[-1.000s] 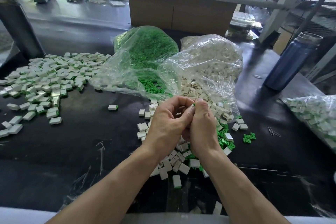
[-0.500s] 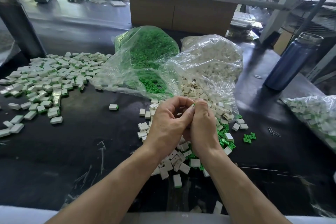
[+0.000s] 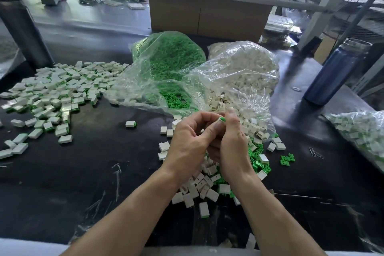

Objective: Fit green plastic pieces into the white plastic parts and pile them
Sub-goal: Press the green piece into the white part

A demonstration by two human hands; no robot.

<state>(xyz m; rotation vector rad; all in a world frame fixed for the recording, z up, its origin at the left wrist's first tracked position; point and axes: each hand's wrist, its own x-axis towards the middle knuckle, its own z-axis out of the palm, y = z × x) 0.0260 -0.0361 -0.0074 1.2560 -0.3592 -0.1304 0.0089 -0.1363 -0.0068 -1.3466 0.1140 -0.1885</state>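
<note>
Over the black table [image 3: 87, 168], both hands [image 3: 207, 141] pinch one white part [image 3: 219, 120], green piece [image 3: 222, 119] now showing at its tip; earlier it was hidden.

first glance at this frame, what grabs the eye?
Two hands meet at centre frame, the left hand and right hand pinching one small white part with a green piece at their fingertips. Behind them sit two clear bags, the bag of green pieces left of the bag of white parts. A broad spread of fitted pieces covers the black table at far left.
</note>
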